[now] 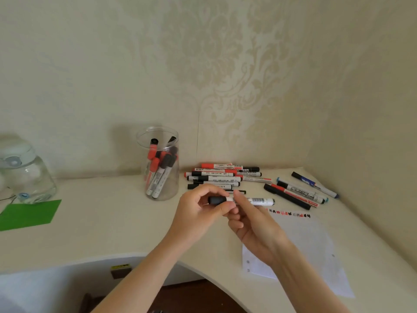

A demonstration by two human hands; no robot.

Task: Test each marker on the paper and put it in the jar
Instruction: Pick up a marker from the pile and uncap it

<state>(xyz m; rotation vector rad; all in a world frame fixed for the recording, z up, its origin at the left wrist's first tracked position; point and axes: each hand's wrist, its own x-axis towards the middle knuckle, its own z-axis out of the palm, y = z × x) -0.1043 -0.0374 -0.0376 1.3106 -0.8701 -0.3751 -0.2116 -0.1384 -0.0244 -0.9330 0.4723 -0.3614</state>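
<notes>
The cream bench (pixel 94 224) fills the lower frame. At lower right lies the paper (pixel 316 240), with red and black test marks along its top edge. The clear jar (pixel 159 163), centre frame, stands with several markers upright inside. A pile of markers (pixel 222 176) lies right of it. Just below centre, the left hand (pixel 198 211) grips the black cap of a white marker (pixel 259 201), apparently still capped, while the right hand (pixel 255 227) pinches its barrel.
</notes>
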